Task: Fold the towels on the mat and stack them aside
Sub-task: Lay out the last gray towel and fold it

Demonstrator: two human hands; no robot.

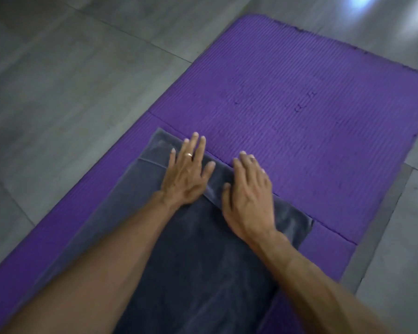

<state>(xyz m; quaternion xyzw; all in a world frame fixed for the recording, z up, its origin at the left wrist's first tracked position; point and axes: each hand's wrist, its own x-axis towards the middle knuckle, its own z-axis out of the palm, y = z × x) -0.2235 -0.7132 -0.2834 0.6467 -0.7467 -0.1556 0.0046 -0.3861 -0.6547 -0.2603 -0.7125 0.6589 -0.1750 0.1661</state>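
Lying flat on a ribbed purple foam mat (299, 97), a dark grey soft cloth towel (198, 256) covers the near part of the mat and runs off the bottom of the picture. The towel's far edge goes slantwise across the mat, from close to the mat's left edge toward its right edge. A seam line in the mat runs just past that far edge.

2 bare hands rest on the towel near its far edge, side by side and a little apart. The left hand (187, 175) lies flat with its fingers straight and spread, palm down on the cloth. It wears a ring (190, 154) on 1 finger. Its fingertips reach just over the towel's far edge onto the mat.

The right hand (247, 196) also lies palm down, with its fingers stretched out and close together, pressing on the towel. Its fingertips sit right at the far edge of the cloth.

The mat lies on a floor of big grey tiles (70, 80). A bright spot of light (362, 1) shines on the floor past the mat's far right corner.
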